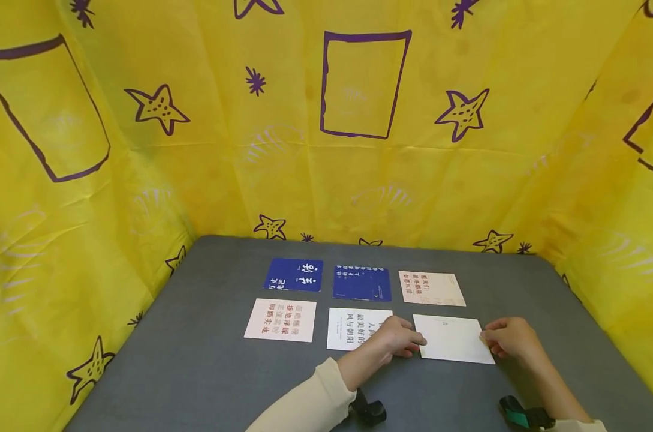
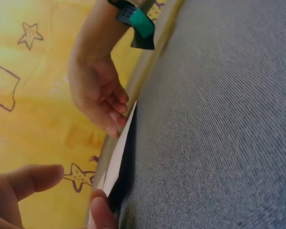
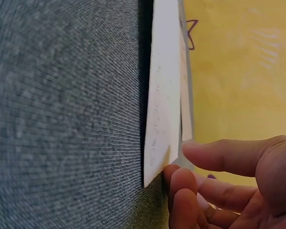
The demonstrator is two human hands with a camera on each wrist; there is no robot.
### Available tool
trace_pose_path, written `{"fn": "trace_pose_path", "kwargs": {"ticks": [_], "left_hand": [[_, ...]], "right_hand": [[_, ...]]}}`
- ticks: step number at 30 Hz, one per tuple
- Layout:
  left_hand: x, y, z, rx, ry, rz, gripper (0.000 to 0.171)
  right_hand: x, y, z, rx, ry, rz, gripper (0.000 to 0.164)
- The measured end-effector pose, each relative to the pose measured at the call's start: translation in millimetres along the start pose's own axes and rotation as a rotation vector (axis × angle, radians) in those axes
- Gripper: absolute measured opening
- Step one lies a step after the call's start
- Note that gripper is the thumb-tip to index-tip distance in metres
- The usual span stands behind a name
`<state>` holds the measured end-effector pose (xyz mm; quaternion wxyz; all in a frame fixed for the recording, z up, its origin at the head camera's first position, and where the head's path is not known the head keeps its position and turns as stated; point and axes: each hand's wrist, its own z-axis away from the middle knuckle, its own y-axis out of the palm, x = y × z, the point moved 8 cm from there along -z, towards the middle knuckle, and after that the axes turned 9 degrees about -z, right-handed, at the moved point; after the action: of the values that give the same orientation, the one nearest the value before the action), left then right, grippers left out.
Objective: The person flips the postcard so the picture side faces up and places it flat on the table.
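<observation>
A plain white card (image 1: 453, 339) lies at the front right of the dark grey table, with faint small print. My left hand (image 1: 396, 337) is at the card's left edge, over part of a white card with black characters (image 1: 348, 329). In the left wrist view, the thumb (image 2: 40, 181) stands apart from a fingertip (image 2: 102, 210) at the card's edge. At the opposite edge is my right hand (image 1: 512, 337). Its thumb (image 3: 205, 152) and loosely bent fingers (image 3: 183, 191) are apart in the right wrist view, with fingertips close beside the card's corner.
Behind lie two blue cards (image 1: 294, 275), (image 1: 361, 283) and a pale pink card (image 1: 432, 288). Another pink card (image 1: 280, 320) is at the front left. Yellow cloth (image 1: 304, 168) with purple drawings encloses the table (image 1: 196, 372) at the back and sides.
</observation>
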<state>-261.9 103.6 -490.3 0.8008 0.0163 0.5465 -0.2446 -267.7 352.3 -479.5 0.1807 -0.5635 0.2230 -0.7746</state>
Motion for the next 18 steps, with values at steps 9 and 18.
{"fn": "trace_pose_path", "kwargs": {"ticks": [9,18], "left_hand": [[-4.6,1.2,-0.3,-0.03,0.049,0.036,0.022],[-7.1,3.4,-3.9,-0.085,0.083,0.134,0.015]], "right_hand": [[3.1,2.9,1.3,-0.036,-0.006,0.016,0.026],[4.6,6.8,1.4,-0.028,-0.002,0.052,0.024]]}}
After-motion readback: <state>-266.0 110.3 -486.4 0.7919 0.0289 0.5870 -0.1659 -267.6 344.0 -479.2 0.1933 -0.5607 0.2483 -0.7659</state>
